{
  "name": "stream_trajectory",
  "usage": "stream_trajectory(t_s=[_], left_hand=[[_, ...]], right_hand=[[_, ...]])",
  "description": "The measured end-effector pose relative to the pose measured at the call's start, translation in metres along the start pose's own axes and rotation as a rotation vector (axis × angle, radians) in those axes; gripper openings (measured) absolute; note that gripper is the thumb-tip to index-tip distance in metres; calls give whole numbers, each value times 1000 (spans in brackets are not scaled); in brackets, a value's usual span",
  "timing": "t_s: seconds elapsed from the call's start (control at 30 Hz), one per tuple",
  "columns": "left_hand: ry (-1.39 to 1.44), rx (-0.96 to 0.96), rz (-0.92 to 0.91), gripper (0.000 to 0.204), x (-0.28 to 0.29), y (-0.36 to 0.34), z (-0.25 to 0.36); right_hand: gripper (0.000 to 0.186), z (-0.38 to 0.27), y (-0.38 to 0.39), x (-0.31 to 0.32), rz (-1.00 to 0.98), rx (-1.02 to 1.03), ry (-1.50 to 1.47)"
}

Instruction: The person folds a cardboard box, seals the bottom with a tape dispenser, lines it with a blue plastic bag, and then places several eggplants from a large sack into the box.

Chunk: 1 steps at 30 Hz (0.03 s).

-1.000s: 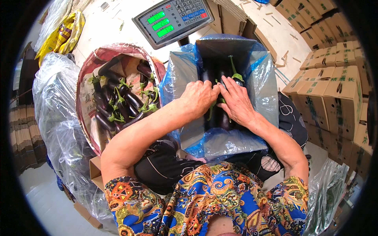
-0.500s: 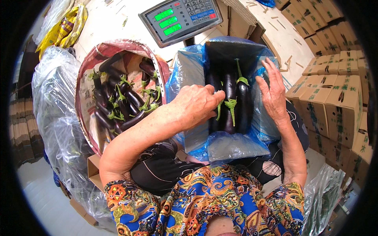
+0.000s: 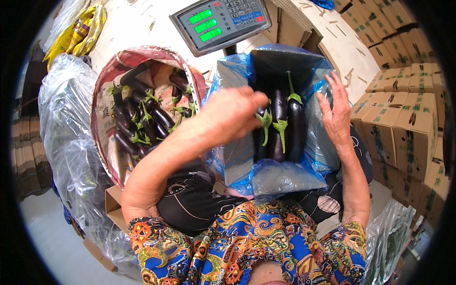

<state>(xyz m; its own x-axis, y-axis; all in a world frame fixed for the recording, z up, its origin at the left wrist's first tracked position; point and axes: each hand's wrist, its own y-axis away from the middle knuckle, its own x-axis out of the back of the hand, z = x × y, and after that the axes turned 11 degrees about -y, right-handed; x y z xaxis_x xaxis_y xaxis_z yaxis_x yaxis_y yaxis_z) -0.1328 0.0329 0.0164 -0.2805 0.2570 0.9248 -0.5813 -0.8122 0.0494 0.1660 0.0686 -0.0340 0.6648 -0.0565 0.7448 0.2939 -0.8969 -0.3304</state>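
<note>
In a cardboard box lined with blue plastic film lie several dark purple eggplants, side by side, with green caps and stems. My left hand hovers at the box's left side, above the leftmost eggplant. Motion blurs its fingers, so whether it grips anything cannot be told. At the box's right side is my right hand, open, its fingers stretched upward next to the film-covered flap. To the left, a round red-rimmed basket holds several more eggplants.
Beyond the box stands a digital scale display with green lit readouts. Stacked printed cartons rise at the right. A heap of clear plastic lies left of the basket, with a yellow bag behind it.
My left hand has lifted off the leftmost eggplant and shifted slightly left, uncovering its green cap. My right hand has stayed open and edged slightly right.
</note>
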Motion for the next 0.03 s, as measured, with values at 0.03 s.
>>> stream_trajectory(t_s=[0.03], left_hand=[[8,44,128,45,-7,-2,-18]], right_hand=[[51,2,-4,4,25,-2,27]])
